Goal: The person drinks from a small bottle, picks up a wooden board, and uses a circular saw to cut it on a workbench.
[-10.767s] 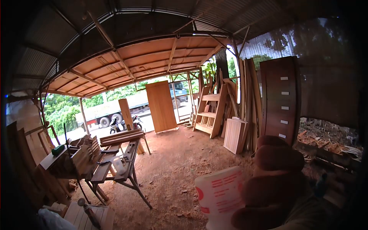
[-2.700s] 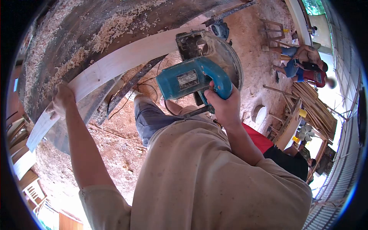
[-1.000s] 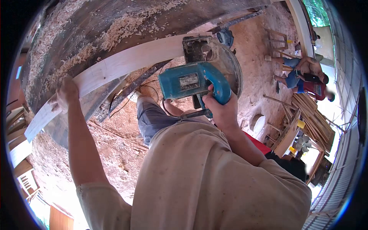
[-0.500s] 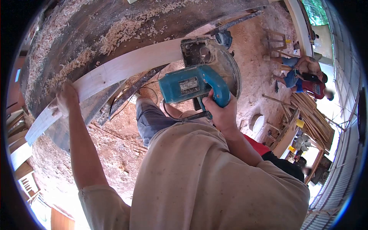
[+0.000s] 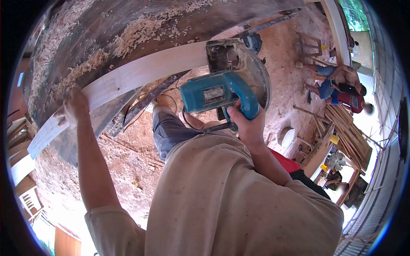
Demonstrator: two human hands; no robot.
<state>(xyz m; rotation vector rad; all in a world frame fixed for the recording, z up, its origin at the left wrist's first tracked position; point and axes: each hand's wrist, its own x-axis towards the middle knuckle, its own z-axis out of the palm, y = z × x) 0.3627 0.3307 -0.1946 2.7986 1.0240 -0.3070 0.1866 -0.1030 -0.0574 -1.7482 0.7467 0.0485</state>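
The view looks steeply down over my own beige shirt. My left hand [image 5: 73, 109] presses on a long pale wooden board [image 5: 136, 72] that lies along the edge of a dark workbench [image 5: 128, 21] strewn with sawdust. My right hand [image 5: 246, 123] grips the handle of a teal circular saw [image 5: 222, 87]. The saw's base and round guard sit on the board's right end.
A dark power cord [image 5: 166, 96] hangs under the bench above the sawdust-covered dirt floor [image 5: 128, 158]. At the right, other people [image 5: 337, 81] sit next to a stack of timber slats [image 5: 350, 132]. A red item [image 5: 287, 161] lies by my right arm.
Since 10.8 s ago the view turned from the open workshop down onto the bench. Over the last second the saw and both hands have shifted only slightly.
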